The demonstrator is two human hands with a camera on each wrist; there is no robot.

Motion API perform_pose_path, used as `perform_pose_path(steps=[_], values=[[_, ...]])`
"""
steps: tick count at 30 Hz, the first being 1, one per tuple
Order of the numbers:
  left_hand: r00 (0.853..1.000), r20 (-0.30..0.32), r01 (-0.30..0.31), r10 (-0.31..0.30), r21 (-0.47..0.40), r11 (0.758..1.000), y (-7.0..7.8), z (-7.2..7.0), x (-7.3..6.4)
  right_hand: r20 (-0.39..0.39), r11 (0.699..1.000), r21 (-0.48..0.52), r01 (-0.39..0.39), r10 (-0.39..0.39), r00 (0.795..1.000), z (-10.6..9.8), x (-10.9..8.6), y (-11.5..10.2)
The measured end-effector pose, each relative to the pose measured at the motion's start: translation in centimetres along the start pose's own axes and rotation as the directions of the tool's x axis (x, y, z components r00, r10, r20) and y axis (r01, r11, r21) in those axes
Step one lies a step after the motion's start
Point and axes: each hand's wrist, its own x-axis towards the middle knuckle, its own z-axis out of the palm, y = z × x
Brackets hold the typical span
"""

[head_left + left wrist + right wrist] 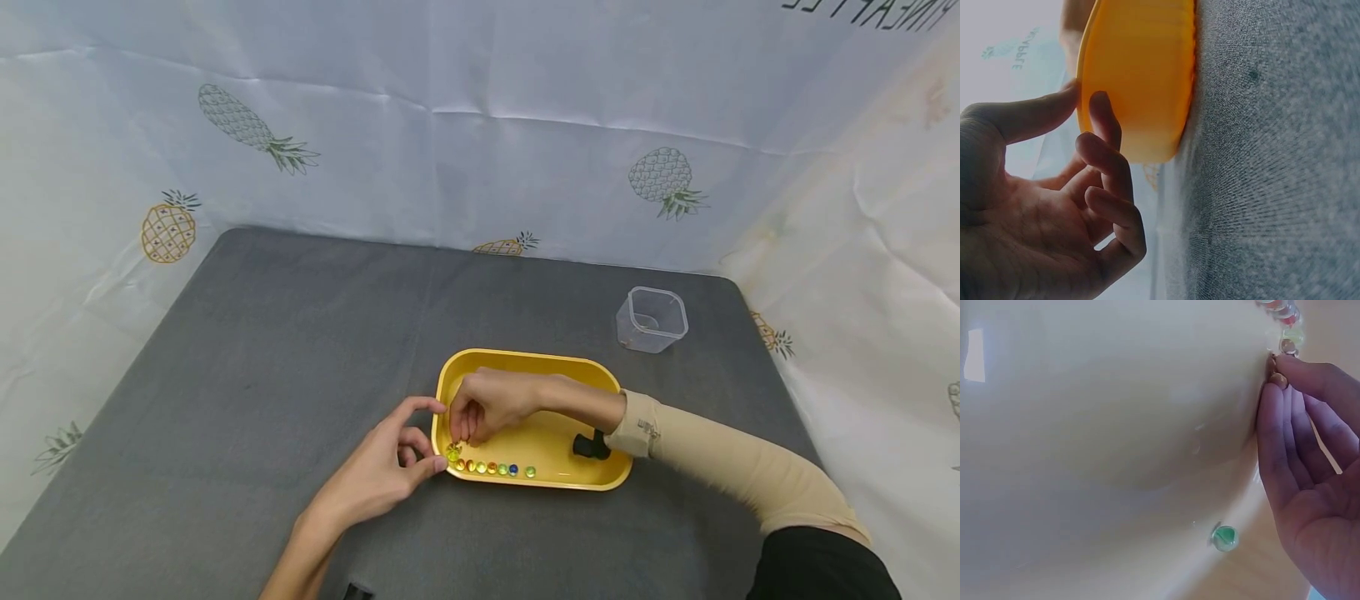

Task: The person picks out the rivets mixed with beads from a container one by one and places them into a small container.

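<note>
My left hand [378, 475] is at the left end of a yellow tray [585, 479], with thumb and forefinger spread along its rim; in the left wrist view they hold the tray's edge [1088, 37]. Inside the tray, my right hand [495, 404] reaches down at the left end. Its thumb and fingertips pinch a small brownish marble [1279, 380] in the right wrist view. Several glass marbles, among them a blue marble [513, 470], line the tray's near side. A green-swirled marble [1225, 538] lies apart from the fingers.
A clear plastic container [652, 321] stands at the table's back right. Grey cloth covers the table [300, 333]. A pineapple-print sheet [450, 167] hangs behind and at the sides. A black device [591, 446] sits at the right wrist, over the tray.
</note>
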Motion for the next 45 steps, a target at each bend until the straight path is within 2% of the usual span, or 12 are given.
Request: perform_pose_path(steps=[6, 28, 32, 39, 45], values=[[1.000, -0.001, 0.005, -0.005, 0.010, 1.000, 0.0, 0.0, 0.0, 0.025, 1.000, 0.021, 0.002, -0.002, 1.000, -0.2, -0.4, -0.2], [1.000, 0.000, -0.008, 0.008, 0.011, 1.000, -0.1, 0.1, 0.0, 0.006, 0.998, 0.062, 0.007, -0.007, 1.000, -1.4, -2.1, 0.0], [1.000, 0.000, -0.005, 0.005, 0.006, 1.000, -0.1, 0.1, 0.0, -0.002, 0.995, 0.096, -0.002, 0.002, 1.000, -1.6, -2.4, 0.0], [1.000, 0.002, -0.006, 0.006, -0.019, 1.000, 0.0, -0.1, 0.0, -0.051, 0.993, 0.119, 0.026, -0.020, 0.999, -2.2, -3.0, -0.3], [1.000, 0.002, 0.006, -0.006, -0.006, 1.000, 0.0, -0.1, 0.0, -0.103, 0.989, 0.132, 0.064, -0.051, 0.993, -2.9, -3.9, -0.5]])
